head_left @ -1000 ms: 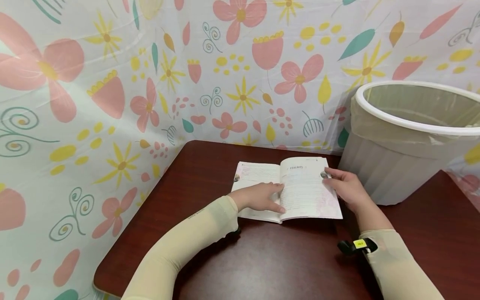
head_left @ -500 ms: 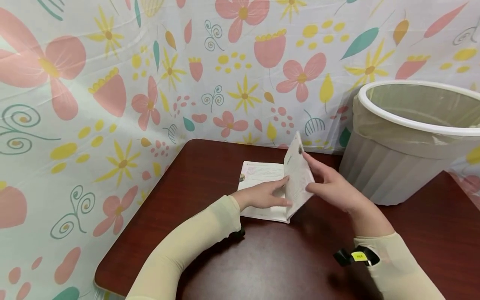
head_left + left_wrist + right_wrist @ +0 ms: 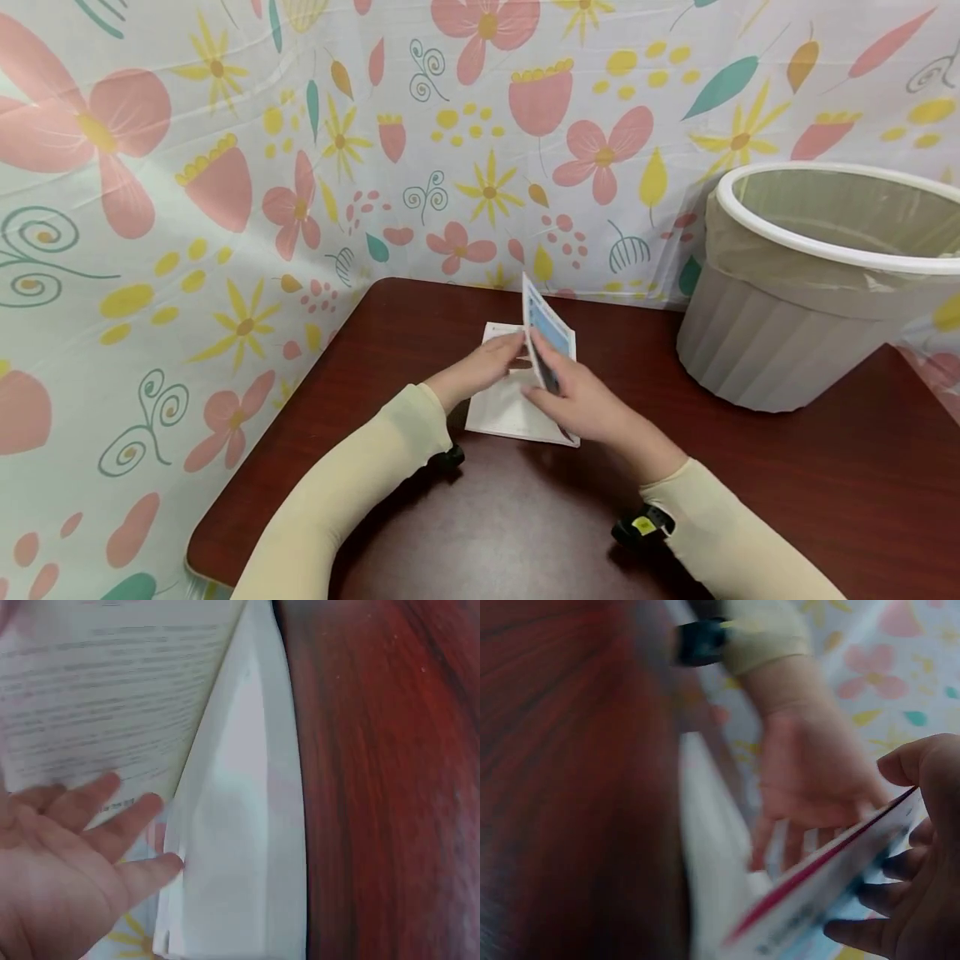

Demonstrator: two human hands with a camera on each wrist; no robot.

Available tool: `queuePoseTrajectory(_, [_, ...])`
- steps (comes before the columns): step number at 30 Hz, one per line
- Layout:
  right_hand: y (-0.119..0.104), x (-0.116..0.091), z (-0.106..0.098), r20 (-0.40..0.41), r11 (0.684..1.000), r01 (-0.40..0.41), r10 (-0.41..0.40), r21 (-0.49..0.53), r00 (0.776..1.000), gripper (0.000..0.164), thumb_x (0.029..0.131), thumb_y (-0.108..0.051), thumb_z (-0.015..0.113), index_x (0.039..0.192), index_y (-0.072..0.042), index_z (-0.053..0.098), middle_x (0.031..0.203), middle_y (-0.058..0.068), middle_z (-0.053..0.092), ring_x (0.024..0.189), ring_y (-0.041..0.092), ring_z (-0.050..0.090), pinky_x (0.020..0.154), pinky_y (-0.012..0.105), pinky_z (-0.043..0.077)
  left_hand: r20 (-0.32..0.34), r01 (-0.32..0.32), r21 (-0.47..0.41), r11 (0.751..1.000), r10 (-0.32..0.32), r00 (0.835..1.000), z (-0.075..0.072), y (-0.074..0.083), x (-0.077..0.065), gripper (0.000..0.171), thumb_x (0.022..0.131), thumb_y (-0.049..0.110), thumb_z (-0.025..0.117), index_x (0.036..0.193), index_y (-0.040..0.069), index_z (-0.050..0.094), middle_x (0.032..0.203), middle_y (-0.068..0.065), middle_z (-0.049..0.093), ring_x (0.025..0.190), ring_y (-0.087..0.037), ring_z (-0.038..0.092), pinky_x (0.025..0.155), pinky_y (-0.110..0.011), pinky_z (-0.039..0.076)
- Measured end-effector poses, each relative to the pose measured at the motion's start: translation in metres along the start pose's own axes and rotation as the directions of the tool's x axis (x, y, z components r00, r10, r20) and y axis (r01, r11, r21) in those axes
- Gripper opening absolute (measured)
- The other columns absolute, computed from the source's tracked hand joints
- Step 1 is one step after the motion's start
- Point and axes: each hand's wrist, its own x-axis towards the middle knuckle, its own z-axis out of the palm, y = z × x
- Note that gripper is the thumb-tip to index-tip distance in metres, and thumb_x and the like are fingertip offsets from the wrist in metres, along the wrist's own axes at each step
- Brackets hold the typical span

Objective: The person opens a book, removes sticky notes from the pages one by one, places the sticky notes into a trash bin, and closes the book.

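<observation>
A paperback book (image 3: 510,408) lies on the dark red-brown table, its right half raised and tilted leftward over the white left half. A blue panel on the raised cover (image 3: 553,332) faces right. My right hand (image 3: 588,400) holds that raised half, thumb at its edge and fingers along the outer side, as the right wrist view also shows. On the other side, my left hand (image 3: 483,367) is near the inner pages. Its fingers (image 3: 131,825) are spread and fairly straight in the left wrist view, close to a printed page (image 3: 112,690); contact is unclear.
A grey ribbed trash bin (image 3: 765,333) with a white rim and a clear liner stands at the right of the table. Flower-printed cloth (image 3: 480,192) hangs behind and along the left side. The table's left edge (image 3: 281,425) runs beside my left arm.
My right hand has lifted the book's right half and swung it leftward, so the cover now shows. My left hand has drawn back from the gutter, leftward and slightly up.
</observation>
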Motion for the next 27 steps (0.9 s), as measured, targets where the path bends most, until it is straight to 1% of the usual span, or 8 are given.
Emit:
queuePoseTrajectory(4, [0.001, 0.006, 0.025, 0.063, 0.999, -0.007, 0.009, -0.034, 0.998, 0.082, 0.104, -0.031, 0.063, 0.167, 0.007, 0.028, 0.173, 0.025, 0.028, 0.159, 0.044, 0.031, 0.125, 0.056, 0.027, -0.14, 0.052, -0.225, 0.973, -0.085, 0.986, -0.014, -0.004, -0.004, 0.077, 0.11, 0.058, 0.029, 0.16, 0.003, 0.05, 0.15, -0.024, 0.062, 0.139, -0.041, 0.061, 0.113, -0.051, 0.047])
queuePoseTrajectory(7, [-0.003, 0.01, 0.039, 0.147, 0.996, -0.059, 0.068, -0.071, 0.987, 0.081, 0.106, -0.037, 0.058, 0.167, 0.006, 0.027, 0.174, 0.026, 0.024, 0.162, 0.045, 0.024, 0.124, 0.065, 0.021, -0.198, 0.056, -0.322, 0.945, -0.125, 0.972, -0.024, -0.009, -0.008, 0.073, 0.112, 0.052, 0.036, 0.169, 0.006, 0.035, 0.155, -0.025, 0.057, 0.137, -0.04, 0.062, 0.109, -0.048, 0.051])
queuePoseTrajectory(9, [-0.005, 0.014, 0.046, 0.207, 0.986, -0.095, 0.122, -0.135, 0.971, 0.081, 0.106, -0.042, 0.054, 0.168, 0.004, 0.027, 0.175, 0.025, 0.022, 0.163, 0.045, 0.022, 0.121, 0.073, 0.018, -0.217, 0.076, -0.337, 0.938, -0.156, 0.964, -0.03, -0.011, -0.01, 0.075, 0.111, 0.049, 0.04, 0.173, 0.01, 0.022, 0.16, -0.024, 0.052, 0.139, -0.04, 0.061, 0.106, -0.048, 0.053])
queuePoseTrajectory(12, [-0.008, 0.017, 0.053, 0.276, 0.961, -0.14, 0.205, -0.238, 0.939, 0.081, 0.106, -0.048, 0.051, 0.169, -0.001, 0.031, 0.176, 0.022, 0.024, 0.163, 0.045, 0.024, 0.115, 0.081, 0.016, -0.229, 0.13, -0.302, 0.944, -0.204, 0.952, -0.037, -0.013, -0.013, 0.083, 0.11, 0.047, 0.048, 0.175, 0.012, 0.011, 0.165, -0.02, 0.046, 0.137, -0.038, 0.063, 0.1, -0.045, 0.057])
queuePoseTrajectory(17, [-0.01, 0.023, 0.057, 0.341, 0.925, -0.168, 0.288, -0.341, 0.895, 0.078, 0.106, -0.05, 0.052, 0.169, -0.008, 0.036, 0.176, 0.019, 0.026, 0.163, 0.042, 0.026, 0.116, 0.078, 0.019, -0.206, 0.227, -0.221, 0.949, -0.272, 0.94, -0.045, -0.016, -0.016, 0.085, 0.106, 0.046, 0.055, 0.173, 0.008, 0.019, 0.168, -0.015, 0.044, 0.136, -0.036, 0.064, 0.086, -0.037, 0.06])
queuePoseTrajectory(22, [-0.013, 0.026, 0.058, 0.369, 0.904, -0.16, 0.316, -0.395, 0.874, 0.078, 0.105, -0.051, 0.054, 0.168, -0.009, 0.038, 0.175, 0.019, 0.028, 0.162, 0.042, 0.027, 0.116, 0.078, 0.02, -0.205, 0.269, -0.075, 0.96, -0.279, 0.938, -0.048, -0.018, -0.017, 0.082, 0.104, 0.05, 0.057, 0.17, 0.008, 0.034, 0.166, -0.014, 0.048, 0.14, -0.036, 0.061, 0.094, -0.043, 0.055])
queuePoseTrajectory(24, [-0.013, 0.026, 0.058, 0.376, 0.895, -0.156, 0.326, -0.417, 0.867, 0.078, 0.104, -0.052, 0.054, 0.168, -0.01, 0.04, 0.175, 0.019, 0.03, 0.162, 0.041, 0.028, 0.116, 0.078, 0.021, -0.204, 0.281, 0.002, 0.96, -0.274, 0.94, -0.048, -0.017, -0.017, 0.08, 0.103, 0.052, 0.057, 0.168, 0.009, 0.039, 0.164, -0.013, 0.05, 0.141, -0.036, 0.059, 0.099, -0.047, 0.052])
queuePoseTrajectory(27, [-0.013, 0.025, 0.059, 0.375, 0.88, -0.158, 0.345, -0.448, 0.86, 0.078, 0.104, -0.053, 0.054, 0.168, -0.011, 0.041, 0.174, 0.019, 0.031, 0.162, 0.04, 0.029, 0.115, 0.078, 0.021, -0.182, 0.291, 0.068, 0.954, -0.275, 0.944, -0.047, -0.015, -0.017, 0.077, 0.104, 0.052, 0.056, 0.166, 0.009, 0.043, 0.163, -0.013, 0.051, 0.142, -0.037, 0.057, 0.103, -0.052, 0.05])
